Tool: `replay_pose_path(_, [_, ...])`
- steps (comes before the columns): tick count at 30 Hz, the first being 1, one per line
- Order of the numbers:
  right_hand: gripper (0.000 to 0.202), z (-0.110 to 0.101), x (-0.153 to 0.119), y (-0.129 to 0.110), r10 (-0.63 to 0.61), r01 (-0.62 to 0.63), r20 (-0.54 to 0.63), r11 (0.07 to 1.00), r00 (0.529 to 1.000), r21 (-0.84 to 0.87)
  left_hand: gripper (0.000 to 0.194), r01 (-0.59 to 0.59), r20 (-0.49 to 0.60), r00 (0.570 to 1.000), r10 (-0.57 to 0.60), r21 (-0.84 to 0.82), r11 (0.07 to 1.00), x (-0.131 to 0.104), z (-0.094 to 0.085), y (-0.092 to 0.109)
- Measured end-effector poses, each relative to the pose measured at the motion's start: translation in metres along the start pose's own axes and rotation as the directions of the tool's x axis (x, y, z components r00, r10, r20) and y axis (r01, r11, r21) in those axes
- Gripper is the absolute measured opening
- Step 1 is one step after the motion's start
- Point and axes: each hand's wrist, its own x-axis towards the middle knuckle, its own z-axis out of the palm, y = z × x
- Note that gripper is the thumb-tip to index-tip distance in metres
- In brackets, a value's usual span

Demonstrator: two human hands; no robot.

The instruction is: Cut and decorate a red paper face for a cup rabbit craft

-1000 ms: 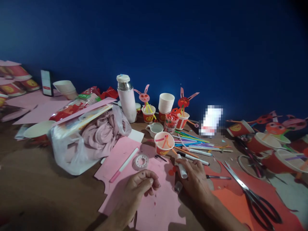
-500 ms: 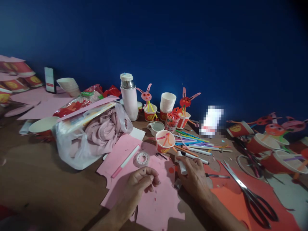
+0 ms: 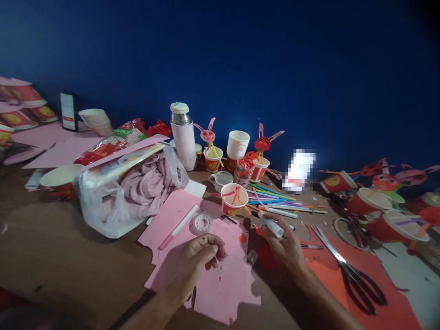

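Right of the cup, the right hand grasped the tube, judged light, stiff, slightly slippery, best held mid-barrel; the left hand, nearer the onlooker than the cup, curled loosely, contents indeterminable.

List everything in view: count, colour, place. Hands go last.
wall: one, dark blue, back
table: one, brown, underneath
flask: one, pale pink, back centre
phone: one, dark, back left
pixelated object: one, whitish, back right
plastic bag: one, translucent, left
paper cups: many, red-white, left, centre, right
eared figures: several, pink or red, centre, right
straws: many, mixed, centre right
tape roll: one, whitish, centre
pink sheets: several, left, centre
scissors: one pair, silver-black, right
tube: one, whitish, right hand
small scraps: uncountable
left hand: one, centre
right hand: one, centre right
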Motion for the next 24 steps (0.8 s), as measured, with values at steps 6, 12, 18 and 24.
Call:
replay_pose_path(6, [0.022, -0.011, 0.007, -0.017, 0.141, -0.139, 0.013, 0.949, 0.99, 0.283, 0.016, -0.003, 0.009, 1.0, 0.003, 0.036, 0.999, -0.002, 0.002, 0.001])
replay_pose_path(12, [0.03, -0.008, 0.004, -0.036, 0.201, -0.213, 0.075, 0.874, 0.977, 0.437, 0.015, -0.049, 0.02, 0.999, 0.046, 0.178, 0.983, -0.008, 0.013, 0.014])
replay_pose_path(18, [0.032, -0.005, -0.004, -0.039, 0.172, -0.223, 0.15, 0.851, 0.974, 0.475, 0.016, -0.19, 0.107, 0.981, 0.163, 0.338, 0.922, -0.001, 0.03, 0.026])
replay_pose_path(24, [0.03, -0.002, -0.015, -0.044, 0.142, -0.224, 0.202, 0.85, 0.969, 0.477, 0.02, -0.171, 0.137, 0.981, 0.137, 0.273, 0.947, 0.008, 0.049, 0.027])
